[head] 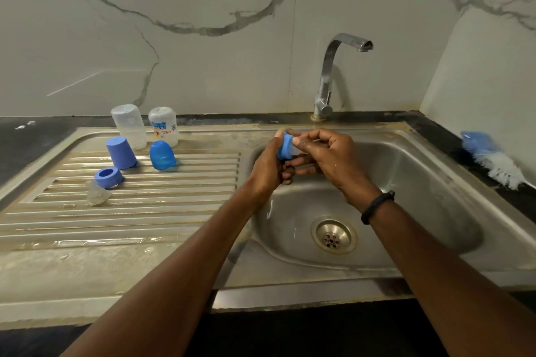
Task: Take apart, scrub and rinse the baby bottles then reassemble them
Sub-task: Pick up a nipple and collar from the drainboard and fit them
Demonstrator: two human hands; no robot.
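Brush (493, 158) handle cut off, blurred

Steel drainboard (174, 211) carried two inverted bottles (129, 126) at back edge; caps (121, 153), ring (108, 177), nipple (97, 193) sat nearer front; brush (493, 158) lay on right counter (435, 136).

Blue plastic caps (121, 153) and upturned clear bottles (129, 126) crowd the ribbed steel drainboard's (174, 211) far-left end (its near grooves lie bare).
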